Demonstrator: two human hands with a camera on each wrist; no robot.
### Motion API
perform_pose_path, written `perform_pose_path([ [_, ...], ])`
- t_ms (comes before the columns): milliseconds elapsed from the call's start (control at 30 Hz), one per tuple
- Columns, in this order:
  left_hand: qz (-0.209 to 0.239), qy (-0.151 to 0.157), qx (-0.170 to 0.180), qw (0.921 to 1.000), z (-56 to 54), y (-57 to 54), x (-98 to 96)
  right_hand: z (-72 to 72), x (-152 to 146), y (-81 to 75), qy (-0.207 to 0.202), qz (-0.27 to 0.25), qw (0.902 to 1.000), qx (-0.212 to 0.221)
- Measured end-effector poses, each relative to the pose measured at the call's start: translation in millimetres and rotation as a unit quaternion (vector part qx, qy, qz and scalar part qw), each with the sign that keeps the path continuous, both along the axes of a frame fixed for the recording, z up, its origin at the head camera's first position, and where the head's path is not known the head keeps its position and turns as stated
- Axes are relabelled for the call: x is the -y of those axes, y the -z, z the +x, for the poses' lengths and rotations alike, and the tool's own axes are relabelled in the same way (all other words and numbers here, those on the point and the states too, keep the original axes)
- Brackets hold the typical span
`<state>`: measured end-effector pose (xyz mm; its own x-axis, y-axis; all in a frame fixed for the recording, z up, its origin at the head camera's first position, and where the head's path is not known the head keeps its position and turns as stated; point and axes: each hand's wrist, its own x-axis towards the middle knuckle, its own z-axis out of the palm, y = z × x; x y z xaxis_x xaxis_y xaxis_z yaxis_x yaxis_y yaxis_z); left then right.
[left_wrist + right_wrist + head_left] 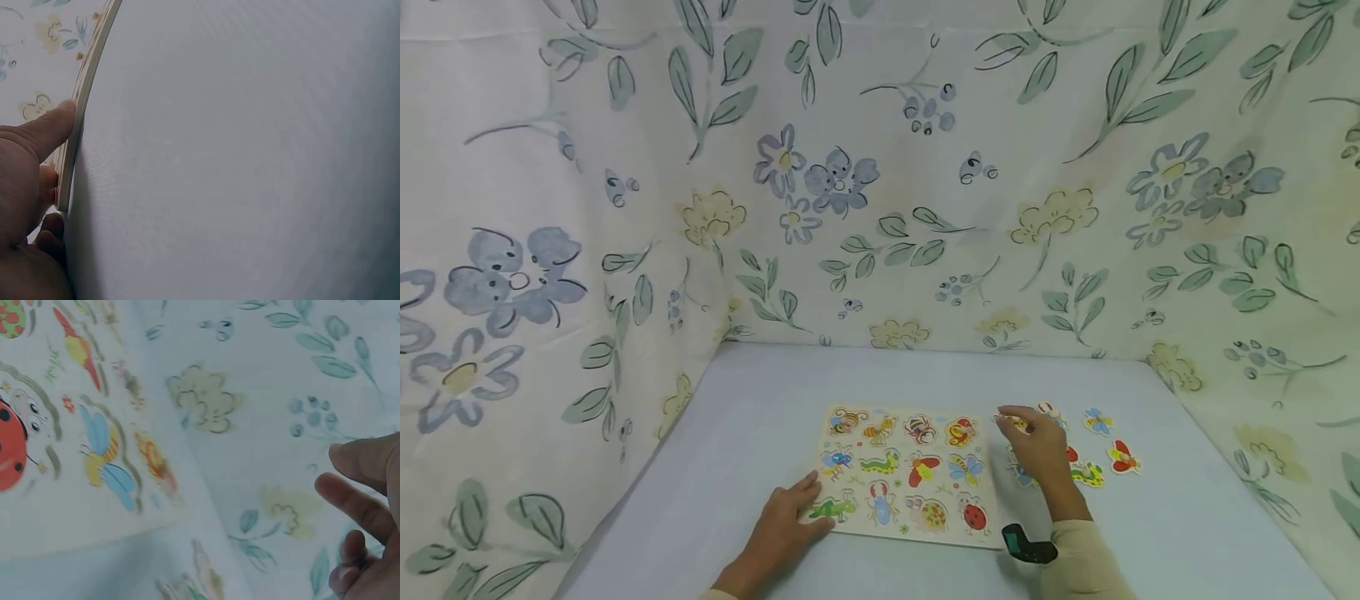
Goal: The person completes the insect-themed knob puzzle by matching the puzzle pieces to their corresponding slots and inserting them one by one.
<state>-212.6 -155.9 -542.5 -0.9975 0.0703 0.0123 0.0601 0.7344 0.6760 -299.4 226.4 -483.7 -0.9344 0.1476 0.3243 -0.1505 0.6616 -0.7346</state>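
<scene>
While the board [901, 493] is touched by the left hand [782, 518], fingers spread, the pieces [1124, 457] to the board's right, probably light and stiff, are best edge-pinched by the right hand [1041, 452], fingertips parted.

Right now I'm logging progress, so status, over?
Left hand touching corner of puzzle board. Right hand by loose pieces, nothing seen in grasp. Some pieces partly hidden behind it.

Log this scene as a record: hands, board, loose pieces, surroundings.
left hand: touching near-left corner of board
right hand: over loose pieces; wrist view shows nothing between thumb and index finger
board: flat on table; bug pictures, three rows of four
loose pieces: right of board; some partly hidden by right hand
backdrop: floral cloth
</scene>
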Motion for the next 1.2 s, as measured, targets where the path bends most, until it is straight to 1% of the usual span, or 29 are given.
perform_pose_path([
  [133,0.001,-0.001,-0.002,1.0000,-0.7,-1.4,2.2,10.6,-9.5,-8.9,0.019,-0.016,0.9995,-0.021],
  [267,0.002,-0.005,-0.010,0.9999,-2.9,0.1,4.1,15.5,-19.7,-8.3,0.033,-0.014,0.9990,-0.027],
  [333,0.003,-0.008,-0.008,0.9999,-3.4,1.3,4.6,17.4,-24.5,-5.4,0.036,-0.010,0.9991,-0.020],
  [500,0.010,-0.007,0.003,0.9999,-1.8,3.9,4.6,23.7,-34.5,6.2,0.044,-0.007,0.9989,0.012],
  [667,0.012,-0.001,0.005,0.9999,1.4,3.1,3.6,29.5,-42.0,19.2,0.043,-0.008,0.9978,0.050],
  [733,0.012,0.000,0.006,0.9999,2.3,2.6,3.1,30.6,-44.7,23.3,0.039,-0.002,0.9976,0.058],
  [900,0.012,-0.003,0.003,0.9999,3.2,1.7,1.6,31.0,-47.6,28.2,0.038,0.011,0.9965,0.073],
  [1033,0.013,-0.001,0.001,0.9999,2.4,1.2,0.8,30.6,-48.9,29.8,0.027,0.013,0.9935,0.110],
  [1200,0.010,0.002,0.002,0.9999,0.8,-0.7,0.6,25.6,-52.1,38.7,0.006,0.010,0.9895,0.144],
])
